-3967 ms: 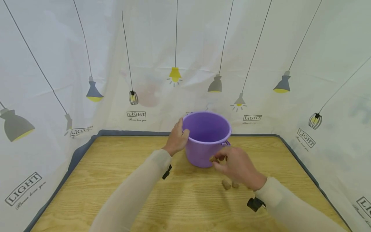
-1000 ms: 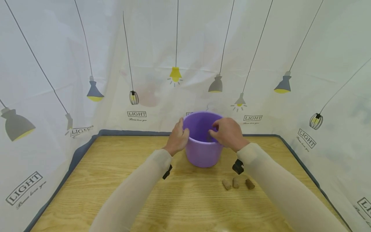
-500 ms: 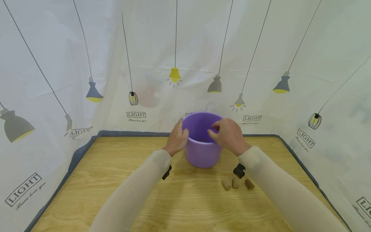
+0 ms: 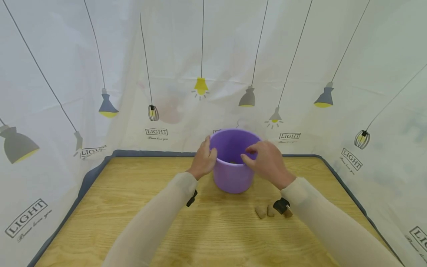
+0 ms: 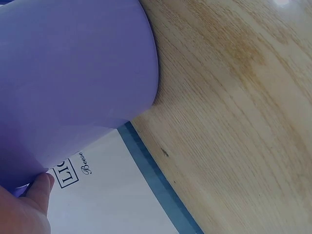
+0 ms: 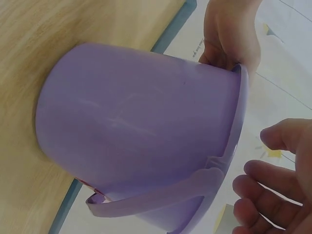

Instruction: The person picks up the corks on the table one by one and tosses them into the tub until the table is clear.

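A purple bucket [image 4: 233,180] stands upright on the wooden table. My left hand [image 4: 202,160] holds its rim at the left, thumb on the near side; the right wrist view also shows that left hand [image 6: 233,34] at the rim. Over the right side of the rim hovers my right hand [image 4: 268,163], fingers loosely bent. Nothing is between its fingers [image 6: 265,178] in the right wrist view. Something small and brownish [image 4: 232,162] shows low inside the bucket. Two cork-like brown pieces, one [image 4: 260,212] beside another [image 4: 270,211], lie below my right wrist; a third [image 4: 288,214] is partly covered.
The bucket's handle [image 6: 151,197] hangs down its side. A dark blue border [image 4: 160,152] edges the table [image 4: 133,207]. Behind and at both sides hangs a pale cloth [image 4: 180,44] printed with lamps. A black wrist camera [image 4: 281,205] sits under my right wrist.
My right hand carried a brown cork-like piece from before the bucket to above its opening and let it go. It has since drawn slightly back. My left hand stays on the rim.
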Action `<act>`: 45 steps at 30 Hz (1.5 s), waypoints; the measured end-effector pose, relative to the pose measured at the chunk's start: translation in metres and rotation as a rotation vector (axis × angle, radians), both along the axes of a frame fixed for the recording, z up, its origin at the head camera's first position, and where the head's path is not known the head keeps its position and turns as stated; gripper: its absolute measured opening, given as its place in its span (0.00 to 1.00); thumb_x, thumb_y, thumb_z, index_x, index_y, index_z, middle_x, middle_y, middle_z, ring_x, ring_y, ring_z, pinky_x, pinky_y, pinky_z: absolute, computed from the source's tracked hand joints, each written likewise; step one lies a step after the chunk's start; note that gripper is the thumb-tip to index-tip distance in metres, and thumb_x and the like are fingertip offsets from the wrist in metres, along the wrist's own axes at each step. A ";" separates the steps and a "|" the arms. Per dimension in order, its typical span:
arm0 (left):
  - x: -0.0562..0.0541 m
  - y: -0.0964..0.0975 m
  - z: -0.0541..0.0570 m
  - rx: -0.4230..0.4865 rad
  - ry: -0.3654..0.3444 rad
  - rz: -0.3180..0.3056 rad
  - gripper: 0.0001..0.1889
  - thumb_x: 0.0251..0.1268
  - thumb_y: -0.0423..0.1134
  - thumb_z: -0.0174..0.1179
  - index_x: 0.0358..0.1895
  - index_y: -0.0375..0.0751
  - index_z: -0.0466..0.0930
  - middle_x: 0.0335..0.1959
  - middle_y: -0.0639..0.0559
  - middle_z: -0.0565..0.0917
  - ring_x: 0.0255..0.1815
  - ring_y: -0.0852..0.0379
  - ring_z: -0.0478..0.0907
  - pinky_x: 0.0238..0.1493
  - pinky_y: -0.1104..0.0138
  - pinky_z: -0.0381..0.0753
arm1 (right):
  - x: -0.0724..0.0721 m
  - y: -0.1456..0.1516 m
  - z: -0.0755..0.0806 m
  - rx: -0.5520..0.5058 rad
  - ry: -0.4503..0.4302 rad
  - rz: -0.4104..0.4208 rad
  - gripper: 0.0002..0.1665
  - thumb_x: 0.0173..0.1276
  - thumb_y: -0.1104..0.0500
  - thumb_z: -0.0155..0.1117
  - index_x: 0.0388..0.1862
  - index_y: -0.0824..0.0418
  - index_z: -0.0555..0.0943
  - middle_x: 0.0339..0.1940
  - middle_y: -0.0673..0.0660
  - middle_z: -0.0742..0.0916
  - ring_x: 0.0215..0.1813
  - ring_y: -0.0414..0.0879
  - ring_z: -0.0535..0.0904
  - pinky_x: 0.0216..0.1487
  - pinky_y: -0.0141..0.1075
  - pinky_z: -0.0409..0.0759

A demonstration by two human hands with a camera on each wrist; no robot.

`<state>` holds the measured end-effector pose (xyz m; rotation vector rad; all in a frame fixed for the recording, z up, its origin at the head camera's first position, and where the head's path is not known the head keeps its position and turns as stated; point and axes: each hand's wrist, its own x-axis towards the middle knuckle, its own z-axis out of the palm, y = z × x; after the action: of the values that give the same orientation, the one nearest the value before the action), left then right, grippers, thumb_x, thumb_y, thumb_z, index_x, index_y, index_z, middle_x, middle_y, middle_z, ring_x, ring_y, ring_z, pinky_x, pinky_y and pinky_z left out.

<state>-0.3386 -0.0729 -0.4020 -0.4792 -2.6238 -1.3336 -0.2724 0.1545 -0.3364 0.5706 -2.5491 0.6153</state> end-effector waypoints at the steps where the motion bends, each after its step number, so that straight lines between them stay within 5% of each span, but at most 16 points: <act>1: 0.000 0.000 0.000 0.001 0.000 0.000 0.34 0.81 0.42 0.36 0.83 0.33 0.39 0.83 0.36 0.51 0.82 0.43 0.50 0.81 0.53 0.50 | 0.002 0.000 -0.001 -0.003 0.006 0.001 0.16 0.64 0.52 0.73 0.41 0.64 0.91 0.40 0.59 0.92 0.44 0.57 0.85 0.47 0.50 0.82; 24: -0.003 0.000 -0.001 0.009 0.007 0.000 0.34 0.80 0.42 0.37 0.83 0.33 0.41 0.81 0.34 0.54 0.81 0.41 0.53 0.80 0.52 0.52 | 0.035 0.012 -0.008 -0.032 0.089 0.067 0.07 0.61 0.56 0.74 0.32 0.59 0.92 0.28 0.53 0.89 0.33 0.50 0.81 0.35 0.41 0.77; 45: -0.005 -0.001 -0.005 0.025 0.009 -0.002 0.34 0.81 0.42 0.37 0.83 0.33 0.40 0.81 0.34 0.54 0.81 0.41 0.53 0.80 0.51 0.52 | 0.055 0.021 -0.029 0.011 0.054 0.080 0.07 0.60 0.56 0.78 0.34 0.57 0.91 0.29 0.49 0.88 0.32 0.42 0.78 0.34 0.37 0.78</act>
<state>-0.3432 -0.0736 -0.4068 -0.4830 -2.5971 -1.3596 -0.2175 0.1757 -0.3656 0.6869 -2.4907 0.6055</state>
